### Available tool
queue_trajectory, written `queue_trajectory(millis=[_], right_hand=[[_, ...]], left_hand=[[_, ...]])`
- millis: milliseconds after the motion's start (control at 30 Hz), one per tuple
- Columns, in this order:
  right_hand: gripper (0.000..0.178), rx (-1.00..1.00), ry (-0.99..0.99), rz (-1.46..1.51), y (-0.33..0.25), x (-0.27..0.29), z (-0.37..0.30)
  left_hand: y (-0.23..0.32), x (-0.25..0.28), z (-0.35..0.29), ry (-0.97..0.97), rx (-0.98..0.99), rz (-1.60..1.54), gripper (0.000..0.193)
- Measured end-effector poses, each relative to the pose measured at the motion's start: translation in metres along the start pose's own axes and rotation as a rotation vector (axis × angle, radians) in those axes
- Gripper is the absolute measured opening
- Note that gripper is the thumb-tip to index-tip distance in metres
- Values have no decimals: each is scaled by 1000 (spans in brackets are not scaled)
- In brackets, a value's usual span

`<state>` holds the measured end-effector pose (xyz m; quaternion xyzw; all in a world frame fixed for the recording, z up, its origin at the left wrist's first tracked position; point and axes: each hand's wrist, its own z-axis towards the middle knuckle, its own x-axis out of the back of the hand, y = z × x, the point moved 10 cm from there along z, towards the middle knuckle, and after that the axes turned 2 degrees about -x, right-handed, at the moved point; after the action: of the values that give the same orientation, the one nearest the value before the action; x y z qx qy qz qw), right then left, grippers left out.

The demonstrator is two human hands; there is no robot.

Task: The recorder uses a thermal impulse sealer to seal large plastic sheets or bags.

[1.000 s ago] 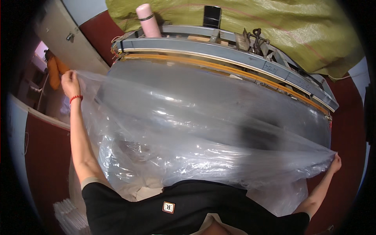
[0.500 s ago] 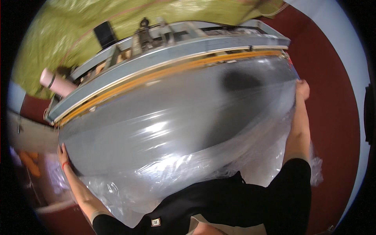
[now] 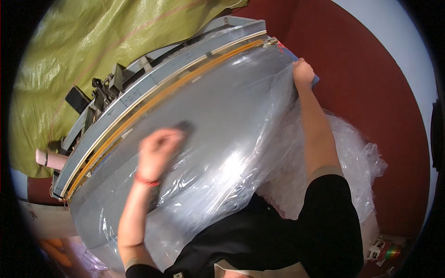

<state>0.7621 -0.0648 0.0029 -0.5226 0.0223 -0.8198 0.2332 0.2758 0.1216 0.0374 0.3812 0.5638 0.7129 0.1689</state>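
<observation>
Clear plastic film (image 3: 232, 162) lies loosely over a wide grey flat surface (image 3: 194, 116), wrinkled and shiny towards me. My right hand (image 3: 303, 72) is closed in a fist on the film's edge at the far right corner, pulling it into taut folds. My left hand (image 3: 160, 143), with a red band round the wrist, hovers over the middle of the grey surface. It is blurred by motion, its fingers curled in, and no film shows in them. A dark shadow lies beside its fingertips.
Along the far side runs a grey metal frame (image 3: 125, 99) with an orange strip (image 3: 153, 102). A pink bottle (image 3: 51, 160) and a dark flat object (image 3: 77, 99) are by it. Yellow-green sheeting (image 3: 92, 41) lies beyond. Bunched film (image 3: 347, 157) spreads on my right over the dark red floor (image 3: 366, 83).
My left hand has left the surface's left edge and moved in over its middle, fingers now curled. My right hand keeps the film at the corner. The view has turned, tilting the frame.
</observation>
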Motion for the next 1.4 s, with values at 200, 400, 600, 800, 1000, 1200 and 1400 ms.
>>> queue_trajectory(millis=[200,400,600,800,1000,1200,1400], right_hand=[[23,22,-19,33,-20,4,-7],[23,8,-31,16,-16,1,0],[25,30,-43,-59,-29,14,-7],[27,57,-112,-3,-42,9,-14],[29,63,-123,-17,-18,-4,-5],[31,82,-97,-107,-21,-9,0],[29,44,-113,-102,-18,-7,-2]], left_hand=[[37,-204,83,-198,-193,322,22],[11,-221,99,-190,147,-506,18],[96,-146,-55,-987,-167,-892,14],[68,125,-189,213,-683,-1008,19],[-116,227,-289,931,185,-738,62],[-141,215,-345,901,552,-13,32],[-58,216,-306,550,546,1030,34]])
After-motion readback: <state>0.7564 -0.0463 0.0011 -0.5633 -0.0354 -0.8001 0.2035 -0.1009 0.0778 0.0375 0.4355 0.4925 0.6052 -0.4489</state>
